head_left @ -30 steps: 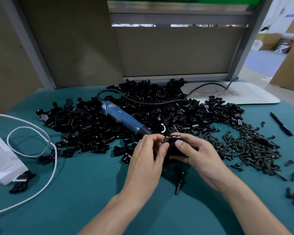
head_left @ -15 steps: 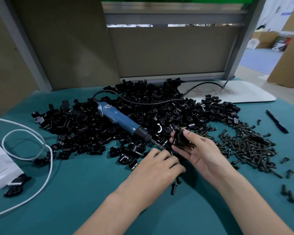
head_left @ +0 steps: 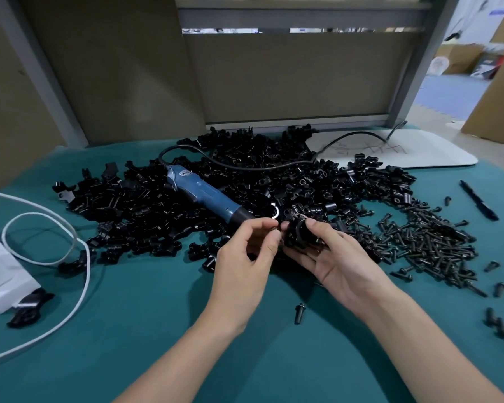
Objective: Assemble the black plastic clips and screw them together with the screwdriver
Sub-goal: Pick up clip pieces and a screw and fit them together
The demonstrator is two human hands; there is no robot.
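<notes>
Blue screwdriver (head_left: 207,199) idle on the pile, the left hand (head_left: 245,257) sets pinched fingertips, contents hidden, against the black clip (head_left: 298,232) above the table's middle, while the right hand (head_left: 341,263) curls round this light, stiff, probably slick piece, best gripped by its sides.

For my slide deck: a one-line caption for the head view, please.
Right hand holds a black clip, left hand pinched close beside it; blue screwdriver lies on the clip pile.
</notes>
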